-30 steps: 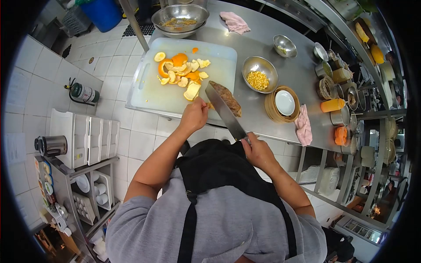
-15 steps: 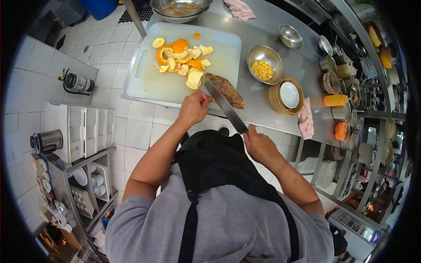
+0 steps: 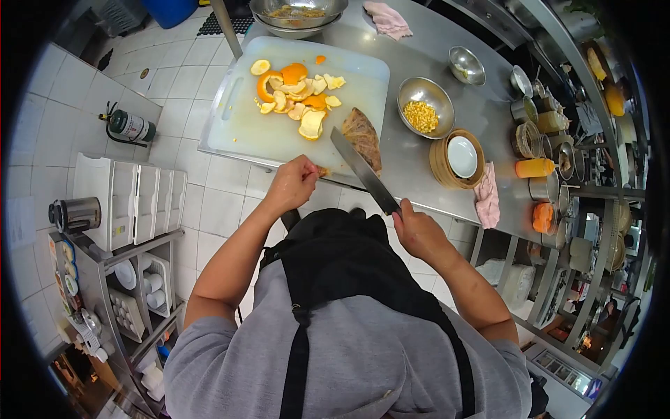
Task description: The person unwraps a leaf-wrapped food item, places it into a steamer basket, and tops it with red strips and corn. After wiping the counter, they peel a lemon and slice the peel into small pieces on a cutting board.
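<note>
Two hands at cutting board near edge: right hand clamped on knife, blade beside brown sweet potato; left hand pinching small piece, fingers together.

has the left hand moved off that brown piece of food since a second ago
Yes. The left hand has drawn back toward the body: it was against the brown food piece on the white cutting board, and now sits at the board's near edge, apart from it.
</note>
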`<act>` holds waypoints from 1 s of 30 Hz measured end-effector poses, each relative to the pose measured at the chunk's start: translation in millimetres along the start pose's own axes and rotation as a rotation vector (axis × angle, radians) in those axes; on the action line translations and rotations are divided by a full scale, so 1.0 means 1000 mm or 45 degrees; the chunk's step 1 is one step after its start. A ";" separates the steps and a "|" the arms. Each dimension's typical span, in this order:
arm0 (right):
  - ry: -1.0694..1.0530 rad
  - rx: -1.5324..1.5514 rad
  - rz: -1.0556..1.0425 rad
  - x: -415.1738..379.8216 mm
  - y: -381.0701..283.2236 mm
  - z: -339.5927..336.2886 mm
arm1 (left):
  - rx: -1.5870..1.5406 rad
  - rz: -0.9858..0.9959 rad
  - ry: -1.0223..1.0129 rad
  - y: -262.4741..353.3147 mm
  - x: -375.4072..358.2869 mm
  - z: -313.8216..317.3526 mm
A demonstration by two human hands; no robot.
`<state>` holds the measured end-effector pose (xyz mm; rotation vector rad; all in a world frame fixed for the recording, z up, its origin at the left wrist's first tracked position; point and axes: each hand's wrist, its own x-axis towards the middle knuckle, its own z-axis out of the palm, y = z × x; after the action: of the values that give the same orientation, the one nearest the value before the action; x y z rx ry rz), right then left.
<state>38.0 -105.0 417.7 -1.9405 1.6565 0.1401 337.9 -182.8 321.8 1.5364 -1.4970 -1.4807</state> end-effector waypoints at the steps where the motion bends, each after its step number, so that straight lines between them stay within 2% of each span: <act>1: -0.013 0.013 0.031 -0.002 0.004 0.002 | -0.033 -0.037 0.005 0.001 -0.003 -0.003; 7: 0.007 0.246 -0.008 -0.005 0.003 -0.012 | -0.022 0.058 0.103 0.003 -0.003 -0.016; 10: -0.011 0.679 0.278 -0.005 -0.012 -0.039 | -0.044 0.052 0.185 0.007 -0.003 -0.039; 11: -0.010 0.679 0.267 0.004 -0.009 -0.040 | -0.041 0.054 0.196 0.009 -0.005 -0.047; 13: 0.520 0.585 -0.176 0.028 0.006 -0.032 | -0.038 0.053 0.220 0.017 -0.007 -0.059; 14: 0.533 0.590 -0.178 0.043 0.007 -0.032 | -0.029 0.064 0.218 0.018 -0.006 -0.063; 16: 0.478 0.565 -0.408 0.077 0.009 -0.034 | 0.011 0.154 0.271 0.019 -0.007 -0.066; 17: 0.490 0.569 -0.407 0.093 0.011 -0.027 | 0.019 0.163 0.267 0.021 -0.009 -0.066; 19: 0.517 0.102 -0.360 0.124 0.012 -0.011 | 0.005 0.336 0.295 0.026 -0.012 -0.065; 20: 0.524 0.102 -0.362 0.137 0.007 -0.005 | 0.008 0.343 0.296 0.030 -0.014 -0.063; 22: 0.483 0.012 -0.082 0.157 -0.007 0.005 | 0.079 0.384 0.300 0.040 -0.020 -0.062; 26: 0.391 0.020 -0.008 0.175 -0.014 0.006 | 0.159 0.366 0.272 0.052 -0.029 -0.063; 28: 0.742 -0.237 -0.348 0.174 -0.011 0.005 | 0.345 0.504 0.358 0.050 -0.031 -0.061; 29: 0.739 -0.235 -0.349 0.174 -0.014 0.000 | 0.346 0.500 0.358 0.049 -0.031 -0.060; 30: 0.614 -0.100 -0.550 0.176 -0.015 -0.007 | 0.328 0.546 0.378 0.048 -0.031 -0.058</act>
<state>89.7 -260.9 352.9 -2.4806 1.4700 -0.4703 381.5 -184.1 390.5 1.3834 -1.7427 -0.8057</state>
